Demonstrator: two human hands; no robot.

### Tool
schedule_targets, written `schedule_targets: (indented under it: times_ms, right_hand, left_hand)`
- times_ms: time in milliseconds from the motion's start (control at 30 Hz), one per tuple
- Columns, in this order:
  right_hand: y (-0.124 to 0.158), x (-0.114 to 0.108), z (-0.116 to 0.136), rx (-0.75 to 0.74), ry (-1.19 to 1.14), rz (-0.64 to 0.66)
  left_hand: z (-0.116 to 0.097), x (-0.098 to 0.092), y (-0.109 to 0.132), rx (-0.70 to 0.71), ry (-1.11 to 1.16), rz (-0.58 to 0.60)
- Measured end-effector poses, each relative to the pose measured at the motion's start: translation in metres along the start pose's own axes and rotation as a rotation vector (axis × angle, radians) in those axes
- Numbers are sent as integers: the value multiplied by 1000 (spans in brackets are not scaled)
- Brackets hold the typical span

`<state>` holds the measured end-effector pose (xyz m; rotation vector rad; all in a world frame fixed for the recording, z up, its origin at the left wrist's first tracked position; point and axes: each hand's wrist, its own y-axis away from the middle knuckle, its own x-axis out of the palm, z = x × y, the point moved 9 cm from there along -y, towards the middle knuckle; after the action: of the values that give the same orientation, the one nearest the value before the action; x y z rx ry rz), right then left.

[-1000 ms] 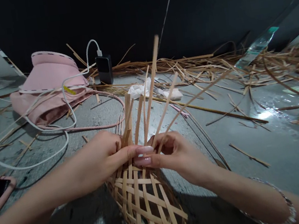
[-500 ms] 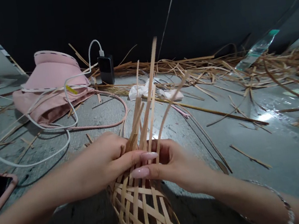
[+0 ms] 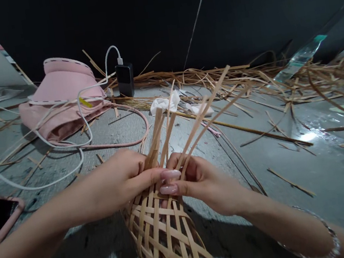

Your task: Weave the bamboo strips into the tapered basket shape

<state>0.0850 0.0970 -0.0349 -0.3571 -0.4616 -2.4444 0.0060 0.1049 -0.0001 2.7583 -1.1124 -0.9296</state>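
On a concrete floor littered with loose bamboo strips, a half-woven bamboo basket is gripped at its open top, its upright strips pinched by the closed left hand and right hand.

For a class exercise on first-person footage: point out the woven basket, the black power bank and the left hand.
Woven basket (image 3: 162, 238): head view, on its lattice body.
Black power bank (image 3: 125, 80): head view, on its front face.
Left hand (image 3: 118, 182): head view, on its back.
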Motion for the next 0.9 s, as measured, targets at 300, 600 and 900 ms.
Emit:
schedule_targets:
  times_ms: [300, 600, 900]
  right_hand:
    - [-1, 1, 1, 33, 106, -36]
    - [6, 9, -6, 95, 53, -36]
    - [8, 23, -12, 207, -56, 90]
  left_hand:
    - [-2, 4, -3, -16, 1, -3]
    - [-6, 0, -2, 47, -49, -59]
    - [-3, 5, -3, 51, -34, -26]
